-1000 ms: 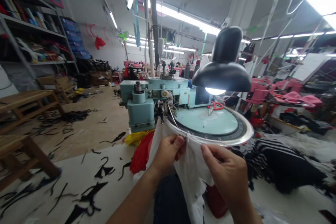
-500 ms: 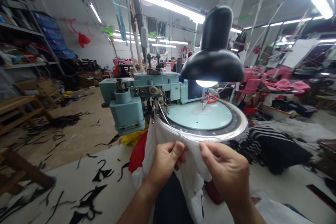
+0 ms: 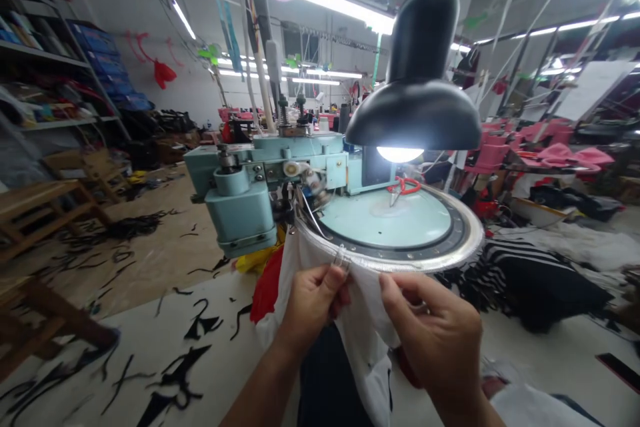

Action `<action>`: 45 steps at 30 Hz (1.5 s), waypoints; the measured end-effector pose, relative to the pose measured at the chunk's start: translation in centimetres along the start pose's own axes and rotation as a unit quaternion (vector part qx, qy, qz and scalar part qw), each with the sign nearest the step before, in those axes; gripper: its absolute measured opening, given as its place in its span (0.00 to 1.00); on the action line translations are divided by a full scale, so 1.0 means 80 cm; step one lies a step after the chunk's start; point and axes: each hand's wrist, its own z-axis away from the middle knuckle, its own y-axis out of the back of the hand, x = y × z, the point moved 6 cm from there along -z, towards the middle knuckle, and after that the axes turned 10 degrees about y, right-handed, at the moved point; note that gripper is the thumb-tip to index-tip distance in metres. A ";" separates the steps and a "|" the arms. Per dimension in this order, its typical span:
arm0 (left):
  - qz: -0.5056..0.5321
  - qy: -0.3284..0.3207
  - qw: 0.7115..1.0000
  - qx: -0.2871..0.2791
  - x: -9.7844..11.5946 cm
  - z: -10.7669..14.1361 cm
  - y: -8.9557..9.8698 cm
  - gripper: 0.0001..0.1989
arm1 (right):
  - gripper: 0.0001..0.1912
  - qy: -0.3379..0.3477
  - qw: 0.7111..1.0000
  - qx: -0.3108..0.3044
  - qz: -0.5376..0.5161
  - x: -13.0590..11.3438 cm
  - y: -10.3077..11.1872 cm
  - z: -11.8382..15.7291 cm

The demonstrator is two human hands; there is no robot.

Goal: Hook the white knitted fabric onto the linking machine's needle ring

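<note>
White knit fabric hangs from the toothed rim of a round dial on a pale green linking machine. My left hand is closed just below the front of the rim. Between its thumb and forefinger is a small clear, shiny piece, whose exact kind I cannot make out, touching or very near the teeth. To its right, my right hand pinches the edge of the white fabric under the rim. Part of the fabric is hidden behind both hands.
Red-handled scissors lie on the dial plate beneath a black lamp. A black-and-white striped garment pile is at the right. Black scraps litter the floor at left, near a wooden stool.
The view has shifted slightly, and the lamp looks a little larger. My left hand's clear piece stands slightly farther left against the rim; my right hand keeps its pinch on the fabric.
</note>
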 end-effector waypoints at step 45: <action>-0.507 -0.587 0.631 0.002 0.142 0.061 -0.062 0.02 | 0.02 -0.048 0.998 0.015 -0.045 0.023 0.004 0.010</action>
